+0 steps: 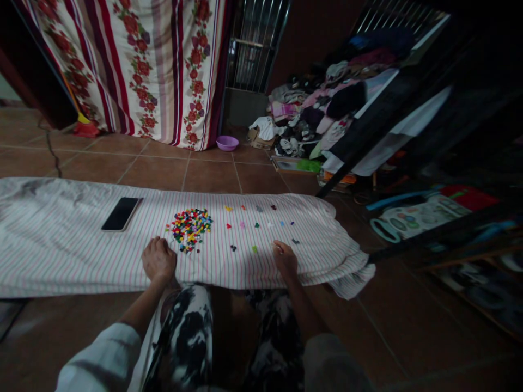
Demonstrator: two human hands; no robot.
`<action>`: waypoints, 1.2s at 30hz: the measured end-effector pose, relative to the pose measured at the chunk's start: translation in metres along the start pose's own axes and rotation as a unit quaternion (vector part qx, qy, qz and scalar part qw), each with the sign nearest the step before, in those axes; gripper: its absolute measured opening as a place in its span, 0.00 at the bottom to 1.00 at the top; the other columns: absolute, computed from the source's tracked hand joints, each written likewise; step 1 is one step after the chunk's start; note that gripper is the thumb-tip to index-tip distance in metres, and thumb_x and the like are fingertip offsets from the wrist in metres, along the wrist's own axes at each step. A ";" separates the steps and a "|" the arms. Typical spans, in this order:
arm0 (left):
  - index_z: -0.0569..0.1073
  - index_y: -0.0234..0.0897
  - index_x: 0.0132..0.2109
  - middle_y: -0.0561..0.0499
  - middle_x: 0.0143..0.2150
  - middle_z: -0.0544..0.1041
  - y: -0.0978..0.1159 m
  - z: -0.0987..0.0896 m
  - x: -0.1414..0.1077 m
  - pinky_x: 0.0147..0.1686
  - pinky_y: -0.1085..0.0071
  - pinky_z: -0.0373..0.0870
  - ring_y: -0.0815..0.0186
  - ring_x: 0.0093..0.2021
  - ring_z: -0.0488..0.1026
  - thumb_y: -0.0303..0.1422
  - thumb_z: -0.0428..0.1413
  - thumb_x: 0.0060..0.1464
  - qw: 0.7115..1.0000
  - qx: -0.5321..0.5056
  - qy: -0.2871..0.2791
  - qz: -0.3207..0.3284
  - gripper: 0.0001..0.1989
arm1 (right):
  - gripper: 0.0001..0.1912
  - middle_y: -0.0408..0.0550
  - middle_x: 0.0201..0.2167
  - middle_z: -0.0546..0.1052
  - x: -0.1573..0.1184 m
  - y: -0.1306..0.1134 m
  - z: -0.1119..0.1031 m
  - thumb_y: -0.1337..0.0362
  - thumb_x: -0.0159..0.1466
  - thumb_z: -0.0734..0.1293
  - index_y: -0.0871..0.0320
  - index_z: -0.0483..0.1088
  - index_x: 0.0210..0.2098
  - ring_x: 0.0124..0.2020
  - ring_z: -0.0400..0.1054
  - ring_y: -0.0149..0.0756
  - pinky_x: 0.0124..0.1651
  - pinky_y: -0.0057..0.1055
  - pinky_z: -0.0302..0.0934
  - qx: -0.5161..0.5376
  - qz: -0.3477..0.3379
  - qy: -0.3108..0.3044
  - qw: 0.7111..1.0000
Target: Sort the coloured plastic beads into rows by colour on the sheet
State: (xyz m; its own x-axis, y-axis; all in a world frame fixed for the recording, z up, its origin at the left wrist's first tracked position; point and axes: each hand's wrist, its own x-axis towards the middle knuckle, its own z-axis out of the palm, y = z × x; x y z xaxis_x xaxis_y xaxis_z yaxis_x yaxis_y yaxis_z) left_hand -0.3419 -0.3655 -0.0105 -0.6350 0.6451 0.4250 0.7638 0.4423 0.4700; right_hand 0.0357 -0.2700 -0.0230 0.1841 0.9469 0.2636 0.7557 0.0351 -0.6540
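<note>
My left hand [159,260] rests on the striped cloth with its fingers curled under, just left of a pile of small multicoloured pieces [190,228]. The underside of that hand is hidden. Further right, my right hand [286,258] is closed in a pinch above the cloth; whatever its fingertips hold is too small to name. Small groups sorted by colour lie between and beyond my hands: yellow pieces [227,208], red pieces [229,226], pink pieces [242,225], lime-green pieces [254,249] and dark pieces [233,248]. Grey pieces [296,242] are just right of my right fingertips.
A phone [121,214] lies on the striped cloth [73,245], left of the pile. Beyond the low table are a purple basin [227,143], a floral curtain [163,71] and a heap of clothes [318,109]. A dark slanted bar [363,130] stands at the right.
</note>
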 end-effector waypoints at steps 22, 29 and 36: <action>0.73 0.35 0.41 0.39 0.50 0.74 -0.001 0.000 0.000 0.53 0.56 0.60 0.54 0.54 0.67 0.28 0.46 0.54 1.000 -0.009 -0.003 0.008 0.12 | 0.19 0.55 0.37 0.76 -0.002 0.005 0.008 0.63 0.55 0.57 0.60 0.72 0.40 0.40 0.67 0.41 0.45 0.38 0.63 -0.074 -0.112 0.009 0.991; 0.72 0.35 0.42 0.40 0.50 0.74 -0.003 0.002 0.001 0.53 0.57 0.59 0.55 0.54 0.67 0.27 0.46 0.54 1.000 -0.008 0.001 0.009 0.12 | 0.15 0.54 0.33 0.75 0.005 0.009 0.009 0.62 0.52 0.56 0.58 0.72 0.33 0.37 0.67 0.42 0.45 0.40 0.63 -0.057 -0.135 0.001 0.989; 0.72 0.33 0.44 0.40 0.51 0.74 -0.005 0.007 0.000 0.54 0.57 0.59 0.54 0.56 0.66 0.27 0.45 0.56 1.000 -0.008 0.008 0.011 0.13 | 0.17 0.53 0.35 0.76 0.005 0.003 0.003 0.55 0.53 0.58 0.57 0.72 0.34 0.37 0.68 0.43 0.46 0.42 0.63 -0.026 -0.117 -0.005 0.993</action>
State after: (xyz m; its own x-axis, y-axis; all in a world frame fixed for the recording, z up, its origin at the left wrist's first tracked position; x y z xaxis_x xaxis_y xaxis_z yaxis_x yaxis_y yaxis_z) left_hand -0.3449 -0.3639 -0.0187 -0.6206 0.6439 0.4475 0.7754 0.4191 0.4724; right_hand 0.0367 -0.2638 -0.0254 -0.0065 0.9177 0.3972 0.8082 0.2387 -0.5384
